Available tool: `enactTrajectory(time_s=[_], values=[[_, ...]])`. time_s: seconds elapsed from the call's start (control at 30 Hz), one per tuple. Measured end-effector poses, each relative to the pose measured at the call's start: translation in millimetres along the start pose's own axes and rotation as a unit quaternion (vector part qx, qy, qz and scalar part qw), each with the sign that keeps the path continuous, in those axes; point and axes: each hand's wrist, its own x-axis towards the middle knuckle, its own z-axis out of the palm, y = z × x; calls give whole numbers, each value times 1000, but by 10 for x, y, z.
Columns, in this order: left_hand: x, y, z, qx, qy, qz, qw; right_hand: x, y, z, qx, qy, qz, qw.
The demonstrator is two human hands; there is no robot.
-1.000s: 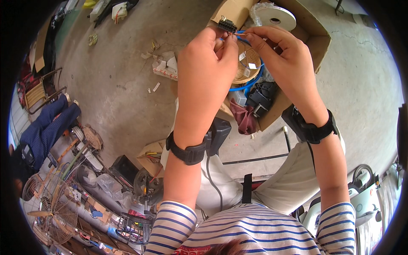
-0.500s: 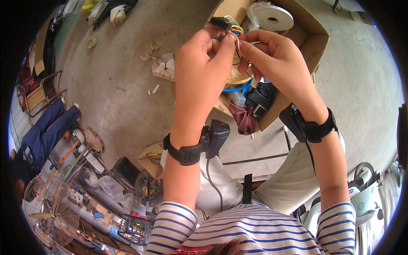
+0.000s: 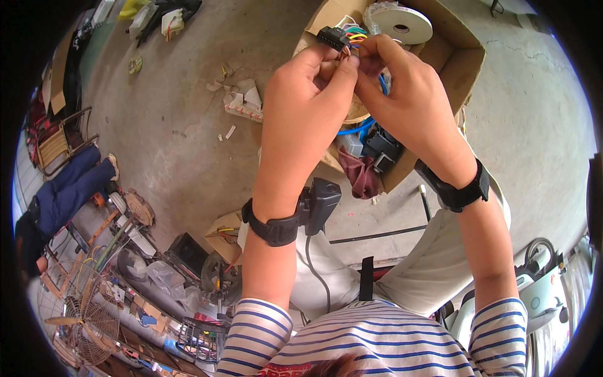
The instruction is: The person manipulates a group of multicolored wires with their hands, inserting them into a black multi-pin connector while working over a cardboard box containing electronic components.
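Observation:
A black multi-pin connector (image 3: pixel 333 38) with a bundle of coloured wires (image 3: pixel 357 36) stands above my fingertips over the cardboard box. My left hand (image 3: pixel 312 94) is closed in a pinch on the wires just below the connector. Close beside it, my right hand (image 3: pixel 407 88) has its thumb and forefinger bent together at the same wires. What exactly its fingertips grip is mostly hidden behind the fingers. Below the hands, a blue cable (image 3: pixel 353 131), a black plastic part (image 3: pixel 383 147) and a maroon cloth (image 3: pixel 360 174) lie in the box.
The open cardboard box (image 3: pixel 461 66) also holds a white reel (image 3: pixel 419 25). Torn white packaging (image 3: pixel 245 102) lies on the floor left of it. A wire fan (image 3: pixel 81 322) and clutter fill the lower left. Another person's blue trouser legs (image 3: pixel 72 185) show at far left.
My right hand has come in closer to the left and turned. The connector has tipped and shifted slightly right and down. At far left, the other person's legs have shifted.

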Motion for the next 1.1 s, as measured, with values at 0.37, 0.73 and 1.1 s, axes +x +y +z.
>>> enactTrajectory(time_s=[0.37,0.73,1.1], values=[[-23,78,-14,-10,23,-8,1000,25,-52,-73,-143,40,-83,985],[14,106,-18,-60,-3,-44,997,11,-82,-124,-108,82,-66,989],[38,-39,49,19,6,14,1000,47,-113,-131,105,38,82,990]])
